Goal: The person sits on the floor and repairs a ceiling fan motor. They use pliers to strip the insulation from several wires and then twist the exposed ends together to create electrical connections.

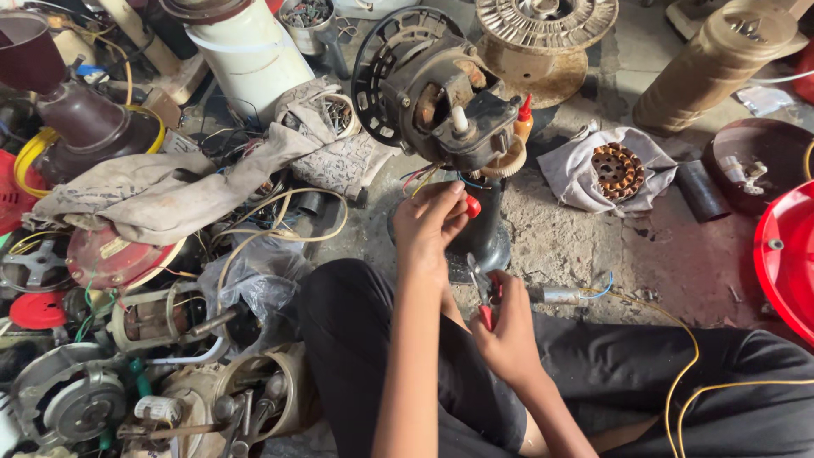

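Note:
A dark fan motor (437,93) with a round wire guard ring sits on a black stand (485,229) in front of me. Coloured wires (424,176) hang from under the motor. My left hand (431,222) is raised to the stand's neck, fingers curled around a small red knob (472,205) just below the wires. My right hand (507,335) is lower, by my knee, closed on red-handled pliers (483,293) whose jaws point up toward the stand base.
A copper-wound stator (617,171) lies on a white cloth to the right. A red fan base (788,254) is at the far right. Motors, cloths and wires pile up at left (153,322). A yellow wire (687,373) crosses my leg. A small capacitor (560,295) lies on the floor.

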